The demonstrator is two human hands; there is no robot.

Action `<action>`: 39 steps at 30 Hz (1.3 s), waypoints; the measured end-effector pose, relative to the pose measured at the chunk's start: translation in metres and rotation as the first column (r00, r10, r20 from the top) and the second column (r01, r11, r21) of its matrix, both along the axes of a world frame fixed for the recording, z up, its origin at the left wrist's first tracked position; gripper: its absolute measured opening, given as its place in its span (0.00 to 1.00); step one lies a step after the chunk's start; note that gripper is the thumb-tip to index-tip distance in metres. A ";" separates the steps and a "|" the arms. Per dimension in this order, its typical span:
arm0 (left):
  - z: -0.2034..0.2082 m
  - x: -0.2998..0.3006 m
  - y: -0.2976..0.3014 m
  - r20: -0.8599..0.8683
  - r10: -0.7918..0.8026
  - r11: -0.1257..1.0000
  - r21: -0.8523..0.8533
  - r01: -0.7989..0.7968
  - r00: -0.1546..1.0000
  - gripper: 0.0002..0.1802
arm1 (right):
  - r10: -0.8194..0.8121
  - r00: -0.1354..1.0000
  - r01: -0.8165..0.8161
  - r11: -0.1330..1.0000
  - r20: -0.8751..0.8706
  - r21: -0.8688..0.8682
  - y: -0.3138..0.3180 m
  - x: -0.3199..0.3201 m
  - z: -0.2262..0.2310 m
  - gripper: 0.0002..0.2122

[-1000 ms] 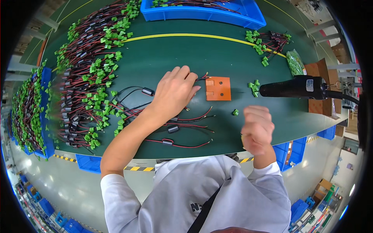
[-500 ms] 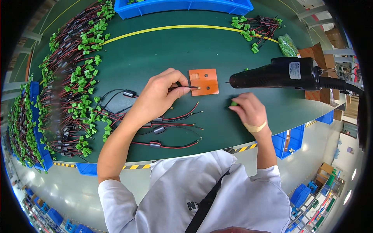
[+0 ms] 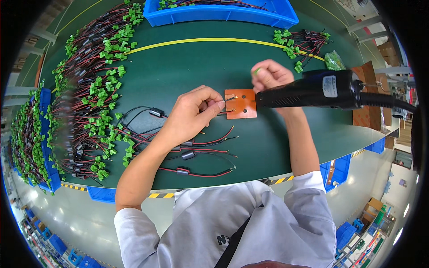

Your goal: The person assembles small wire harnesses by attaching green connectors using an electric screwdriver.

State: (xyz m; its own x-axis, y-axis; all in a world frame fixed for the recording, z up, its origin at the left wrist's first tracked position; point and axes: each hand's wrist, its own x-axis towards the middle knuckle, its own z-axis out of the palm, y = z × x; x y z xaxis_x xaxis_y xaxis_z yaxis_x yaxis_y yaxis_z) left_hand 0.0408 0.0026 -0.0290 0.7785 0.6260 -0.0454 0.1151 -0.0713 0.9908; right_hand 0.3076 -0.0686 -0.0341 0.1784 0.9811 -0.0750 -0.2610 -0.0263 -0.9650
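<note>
My left hand point(image 3: 196, 109) pinches a two-wire cable at the left edge of a small orange plate point(image 3: 249, 103). The cable's bare wire ends lie over the plate, which has two dark round spots. Beyond the nose of a black electric screwdriver point(image 3: 308, 90), my right hand point(image 3: 273, 75) is closed on a small green terminal connector point(image 3: 256, 71). The screwdriver hides part of that hand's wrist, and its tip is beside the plate. Below my left hand, several black and red cables with dark cylindrical cores point(image 3: 188, 155) lie with their stripped ends pointing right.
A long heap of cables with green connectors point(image 3: 94, 89) covers the table's left side. A blue bin point(image 3: 223, 17) stands at the back. Right of it are a smaller cable pile point(image 3: 308, 42), a bag of green connectors point(image 3: 334, 61) and a cardboard box point(image 3: 364, 89).
My right hand has moved up from the near side of the screwdriver to its far side, still holding the green connector. My left hand keeps the cable at the plate; the wire ends now sit apart.
</note>
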 end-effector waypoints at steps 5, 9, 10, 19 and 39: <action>-0.002 -0.006 -0.001 0.021 0.000 0.999 -0.033 0.000 1.000 0.04 | 0.131 0.985 -0.136 0.990 0.111 0.036 -0.002 -0.019 -0.002 0.06; -0.002 -0.004 -0.002 0.053 0.069 0.995 -0.082 -0.064 0.996 0.05 | 0.237 0.958 -0.260 0.956 0.162 0.136 -0.007 -0.011 -0.020 0.09; -0.003 -0.004 -0.001 0.069 0.063 0.997 -0.049 -0.060 0.996 0.06 | 0.217 0.957 -0.239 0.966 0.191 0.097 -0.009 -0.014 -0.018 0.09; -0.003 -0.009 0.005 0.053 -0.030 0.959 0.281 0.014 0.998 0.13 | 0.208 0.965 -0.203 0.978 0.159 -0.044 -0.014 -0.026 0.002 0.15; -0.005 -0.011 0.012 0.163 -0.081 0.981 -0.160 0.107 0.983 0.06 | 0.113 0.970 -0.096 0.992 0.214 -0.087 -0.010 -0.028 -0.010 0.16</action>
State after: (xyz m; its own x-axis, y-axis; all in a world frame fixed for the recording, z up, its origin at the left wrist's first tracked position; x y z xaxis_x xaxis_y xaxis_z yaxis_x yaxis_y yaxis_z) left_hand 0.0295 0.0141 -0.0336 0.8394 0.5432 -0.0175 -0.0400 0.0937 0.9948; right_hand 0.2792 -0.0789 -0.0443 0.0955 0.9881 -0.1205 -0.0360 -0.1175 -0.9924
